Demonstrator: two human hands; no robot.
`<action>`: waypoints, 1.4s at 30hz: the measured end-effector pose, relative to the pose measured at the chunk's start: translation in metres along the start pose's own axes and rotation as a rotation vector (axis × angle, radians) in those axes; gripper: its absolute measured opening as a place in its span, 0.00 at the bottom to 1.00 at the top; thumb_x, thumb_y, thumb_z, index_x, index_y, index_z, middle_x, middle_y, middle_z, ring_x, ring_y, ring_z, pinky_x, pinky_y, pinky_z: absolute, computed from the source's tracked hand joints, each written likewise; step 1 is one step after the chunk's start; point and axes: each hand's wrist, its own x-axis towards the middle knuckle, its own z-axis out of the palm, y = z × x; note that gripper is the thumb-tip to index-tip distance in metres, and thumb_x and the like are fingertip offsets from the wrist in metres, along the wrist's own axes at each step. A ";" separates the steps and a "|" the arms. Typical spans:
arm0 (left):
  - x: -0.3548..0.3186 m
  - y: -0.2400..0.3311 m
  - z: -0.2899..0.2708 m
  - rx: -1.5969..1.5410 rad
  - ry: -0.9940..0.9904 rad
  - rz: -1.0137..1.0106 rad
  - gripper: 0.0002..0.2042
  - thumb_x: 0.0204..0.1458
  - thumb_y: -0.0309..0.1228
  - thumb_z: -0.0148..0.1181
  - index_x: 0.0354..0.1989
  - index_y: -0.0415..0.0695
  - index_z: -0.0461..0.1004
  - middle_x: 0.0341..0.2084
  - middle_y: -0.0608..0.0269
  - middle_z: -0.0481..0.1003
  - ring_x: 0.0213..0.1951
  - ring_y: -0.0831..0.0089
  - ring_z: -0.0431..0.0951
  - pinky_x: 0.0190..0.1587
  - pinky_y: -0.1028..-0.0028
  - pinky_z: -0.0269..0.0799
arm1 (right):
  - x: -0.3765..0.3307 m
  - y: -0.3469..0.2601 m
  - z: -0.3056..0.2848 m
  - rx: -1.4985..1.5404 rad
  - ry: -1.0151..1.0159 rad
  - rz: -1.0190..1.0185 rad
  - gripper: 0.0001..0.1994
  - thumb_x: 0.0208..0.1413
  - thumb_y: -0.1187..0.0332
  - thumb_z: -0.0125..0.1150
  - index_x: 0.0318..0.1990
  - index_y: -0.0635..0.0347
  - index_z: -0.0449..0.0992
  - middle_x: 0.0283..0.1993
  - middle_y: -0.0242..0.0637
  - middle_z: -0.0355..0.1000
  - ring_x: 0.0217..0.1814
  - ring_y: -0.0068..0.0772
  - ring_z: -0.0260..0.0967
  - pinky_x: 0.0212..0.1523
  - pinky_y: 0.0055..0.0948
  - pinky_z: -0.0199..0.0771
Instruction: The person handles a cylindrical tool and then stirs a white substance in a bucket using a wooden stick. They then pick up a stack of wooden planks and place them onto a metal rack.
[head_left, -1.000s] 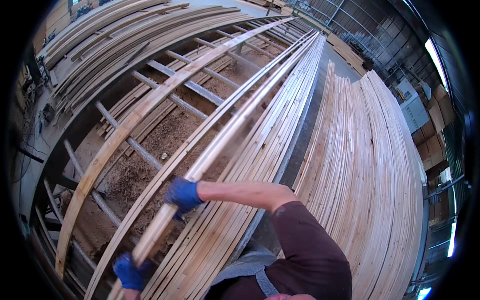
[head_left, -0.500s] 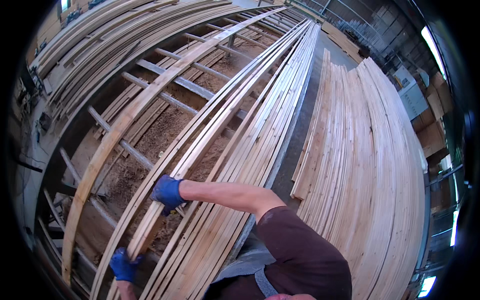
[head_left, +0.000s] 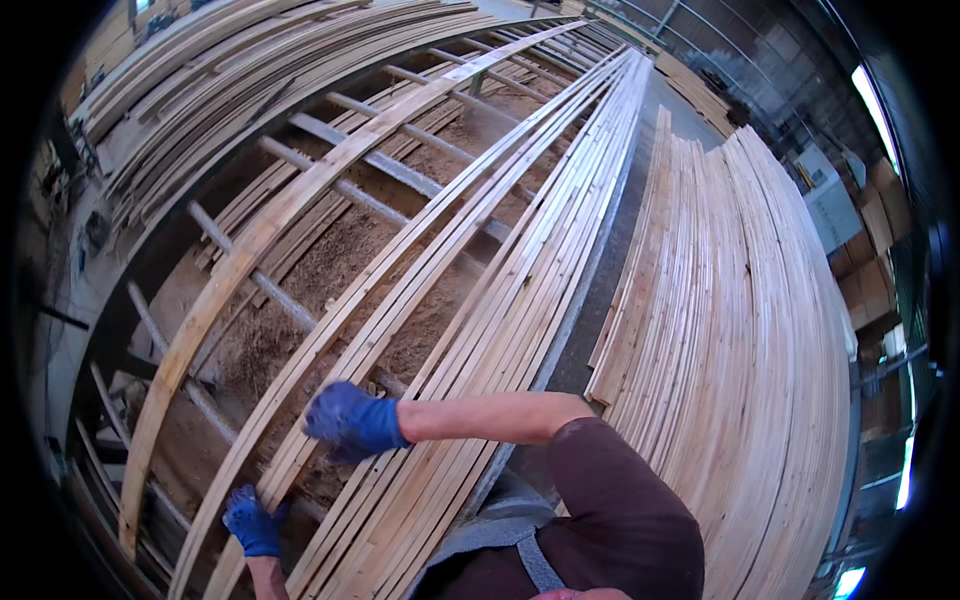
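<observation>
Nearest, left hand (head_left: pixel 252 522) in a blue glove, fingers clenched on the near end of a long wooden slat (head_left: pixel 400 310) — right hand (head_left: pixel 352 422) gloved too, fingers grasping it higher up — slat lying over the metal rack (head_left: pixel 340 140), stacked boards (head_left: pixel 740 330) beyond.

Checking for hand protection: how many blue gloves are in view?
2. One on the right hand, on the long slats; one on the left hand, lower left, at a slat's near end. None seems hidden.
</observation>
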 end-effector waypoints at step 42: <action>-0.010 0.034 -0.129 -0.711 -0.588 0.125 0.21 0.54 0.48 0.66 0.39 0.39 0.82 0.28 0.46 0.81 0.34 0.53 0.84 0.39 0.59 0.78 | -0.012 -0.015 -0.048 -0.053 -0.284 -0.051 0.18 0.40 0.53 0.75 0.33 0.54 0.81 0.33 0.41 0.80 0.42 0.48 0.80 0.39 0.45 0.80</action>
